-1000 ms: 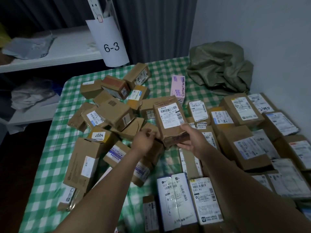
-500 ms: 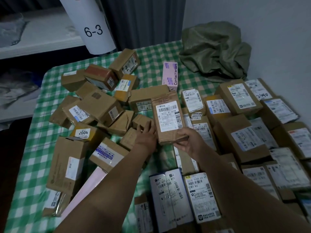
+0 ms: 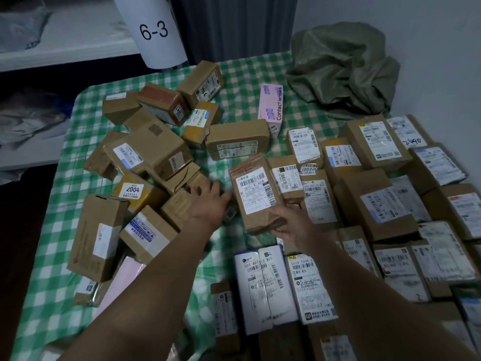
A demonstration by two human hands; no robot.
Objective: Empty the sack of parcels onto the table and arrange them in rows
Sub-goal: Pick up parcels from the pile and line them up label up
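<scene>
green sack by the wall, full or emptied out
Looks emptied: the crumpled olive-green woven sack lies collapsed in the far corner, no box shapes bulging; its inside is hidden.

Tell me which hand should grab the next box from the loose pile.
Left. The left hand is open and right over the loose pile, while the right hand grips the brown paper parcel at the edge of the rows.

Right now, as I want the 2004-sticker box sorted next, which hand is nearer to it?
Left. The left hand is over the loose pile just right of the 2004-sticker box; the right hand is farther right, holding the brown parcel.
</scene>
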